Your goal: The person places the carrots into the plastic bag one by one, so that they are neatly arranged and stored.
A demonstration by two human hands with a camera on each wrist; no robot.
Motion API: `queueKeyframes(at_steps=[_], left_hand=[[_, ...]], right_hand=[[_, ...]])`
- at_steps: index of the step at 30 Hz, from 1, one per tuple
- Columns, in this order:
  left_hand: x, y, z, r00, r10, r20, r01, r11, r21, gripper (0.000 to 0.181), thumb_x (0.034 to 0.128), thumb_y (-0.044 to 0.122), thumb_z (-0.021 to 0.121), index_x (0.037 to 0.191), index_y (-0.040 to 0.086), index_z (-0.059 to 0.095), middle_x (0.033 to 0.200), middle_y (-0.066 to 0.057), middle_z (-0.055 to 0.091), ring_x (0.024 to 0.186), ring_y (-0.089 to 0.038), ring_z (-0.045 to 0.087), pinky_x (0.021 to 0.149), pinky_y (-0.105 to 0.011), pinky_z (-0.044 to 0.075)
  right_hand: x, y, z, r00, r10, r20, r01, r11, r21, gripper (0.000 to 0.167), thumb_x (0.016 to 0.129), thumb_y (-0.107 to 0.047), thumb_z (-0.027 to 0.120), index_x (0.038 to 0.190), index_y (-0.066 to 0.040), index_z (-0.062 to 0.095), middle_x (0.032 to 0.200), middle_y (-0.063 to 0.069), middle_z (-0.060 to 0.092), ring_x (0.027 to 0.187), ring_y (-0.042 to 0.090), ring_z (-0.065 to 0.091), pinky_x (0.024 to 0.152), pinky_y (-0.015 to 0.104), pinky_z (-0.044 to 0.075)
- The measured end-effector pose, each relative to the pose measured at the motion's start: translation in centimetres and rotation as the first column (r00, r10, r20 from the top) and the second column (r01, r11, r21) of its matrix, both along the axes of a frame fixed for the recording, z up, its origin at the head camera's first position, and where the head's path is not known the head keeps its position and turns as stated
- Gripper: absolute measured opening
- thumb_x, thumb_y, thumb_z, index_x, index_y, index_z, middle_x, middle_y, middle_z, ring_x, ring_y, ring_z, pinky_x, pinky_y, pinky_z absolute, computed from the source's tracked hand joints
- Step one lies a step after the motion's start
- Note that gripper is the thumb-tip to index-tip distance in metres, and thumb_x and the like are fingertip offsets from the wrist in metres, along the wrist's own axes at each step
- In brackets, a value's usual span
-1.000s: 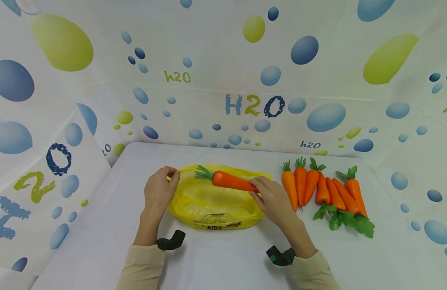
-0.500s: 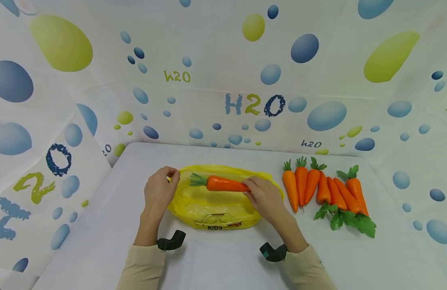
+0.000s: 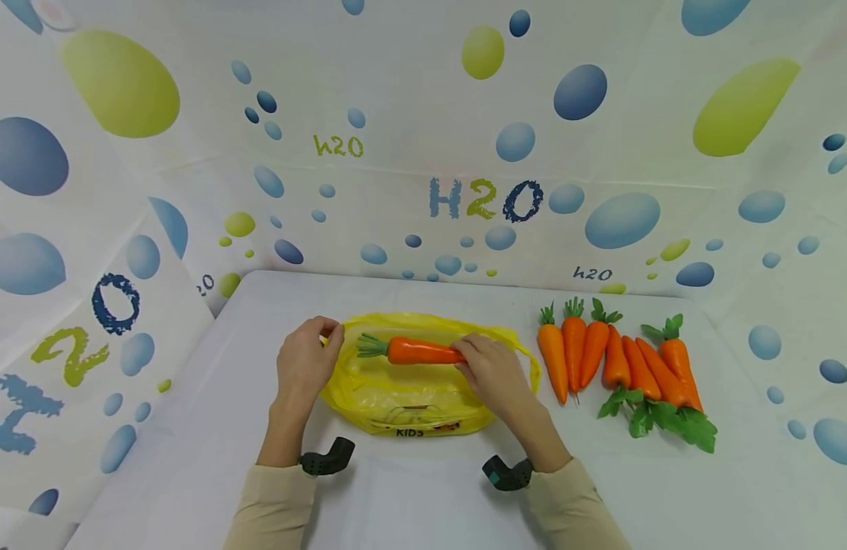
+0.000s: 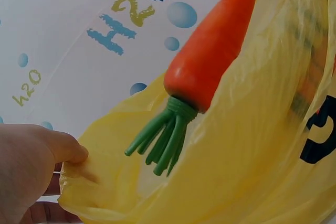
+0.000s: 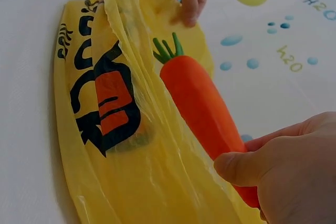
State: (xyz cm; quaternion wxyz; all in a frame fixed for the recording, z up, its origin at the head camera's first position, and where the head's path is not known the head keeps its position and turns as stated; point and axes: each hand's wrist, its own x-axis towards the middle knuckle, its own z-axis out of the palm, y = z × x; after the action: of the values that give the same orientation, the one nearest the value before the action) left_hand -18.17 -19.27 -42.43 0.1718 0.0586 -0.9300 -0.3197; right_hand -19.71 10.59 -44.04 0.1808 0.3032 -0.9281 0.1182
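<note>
An orange carrot with a short green top lies level over the mouth of a yellow plastic bag. My right hand pinches its narrow end between thumb and fingers, the green top pointing left. At the bag's left edge my left hand pinches the rim; in the left wrist view the thumb presses the yellow film against the fingers. From the right wrist view, the carrot slants across the bag's opening, beside the printed side. The bag's inside is only partly visible.
To the right of the bag, several more carrots lie side by side on the white table, some with leafy green tops toward the front. A wall covering with blue and green spots rises behind and at the sides.
My right hand has moved left with the carrot, bringing it further over the bag and turning it more level. My left hand has stayed at the bag's rim.
</note>
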Motion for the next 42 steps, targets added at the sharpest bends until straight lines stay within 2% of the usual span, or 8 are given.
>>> queueKeyframes(at_steps=[14,21,29,37,42], left_hand=[[0.0,0.0,0.0,1.000,-0.001,-0.001,0.001,1.000,-0.012,0.028,0.1002,0.026,0.056,0.108,0.004,0.070,0.100,-0.014,0.072,0.075,-0.025,0.061,0.066,-0.033,0.050],[0.0,0.1,-0.1,1.000,-0.004,-0.002,0.004,1.000,-0.016,0.028,0.1002,0.026,0.056,0.108,0.004,0.070,0.100,-0.014,0.072,0.075,-0.025,0.061,0.065,-0.033,0.050],[0.0,0.0,-0.1,1.000,-0.008,-0.016,0.008,1.000,-0.015,0.027,0.1001,0.026,0.057,0.109,0.004,0.070,0.100,-0.014,0.072,0.074,-0.025,0.061,0.063,-0.031,0.049],[-0.1,0.1,-0.1,1.000,-0.007,-0.005,0.007,1.000,-0.024,0.028,0.1002,0.026,0.056,0.109,0.003,0.070,0.100,-0.014,0.072,0.074,-0.025,0.061,0.064,-0.032,0.049],[-0.1,0.1,-0.1,1.000,-0.008,-0.009,0.008,1.000,-0.023,0.028,0.1003,0.026,0.056,0.109,0.003,0.070,0.100,-0.014,0.072,0.075,-0.025,0.061,0.066,-0.034,0.050]], right_hand=[[-0.5,-0.8,-1.4,0.999,-0.013,0.038,0.012,1.000,0.015,0.030,0.089,-0.017,0.075,0.118,-0.009,0.069,0.108,0.003,0.066,0.096,0.019,0.063,0.092,0.035,0.056],[-0.6,-0.7,-2.3,1.000,-0.016,0.023,0.016,1.000,-0.007,0.029,0.088,-0.016,0.077,0.116,-0.009,0.070,0.104,0.003,0.065,0.088,0.017,0.060,0.085,0.033,0.057],[-0.8,-0.8,-2.7,0.996,-0.071,0.061,0.072,0.997,-0.008,0.026,0.092,-0.017,0.073,0.116,-0.008,0.069,0.105,0.004,0.066,0.091,0.019,0.063,0.086,0.036,0.056],[-0.8,-0.8,-3.0,0.987,-0.102,0.122,0.108,0.993,-0.049,0.026,0.093,-0.016,0.071,0.117,-0.008,0.067,0.110,0.005,0.067,0.099,0.020,0.064,0.094,0.037,0.055],[-1.0,-0.8,-3.1,0.990,-0.071,0.122,0.084,0.991,-0.105,0.019,0.094,-0.013,0.070,0.112,-0.008,0.068,0.108,0.004,0.063,0.094,0.017,0.062,0.088,0.034,0.056]])
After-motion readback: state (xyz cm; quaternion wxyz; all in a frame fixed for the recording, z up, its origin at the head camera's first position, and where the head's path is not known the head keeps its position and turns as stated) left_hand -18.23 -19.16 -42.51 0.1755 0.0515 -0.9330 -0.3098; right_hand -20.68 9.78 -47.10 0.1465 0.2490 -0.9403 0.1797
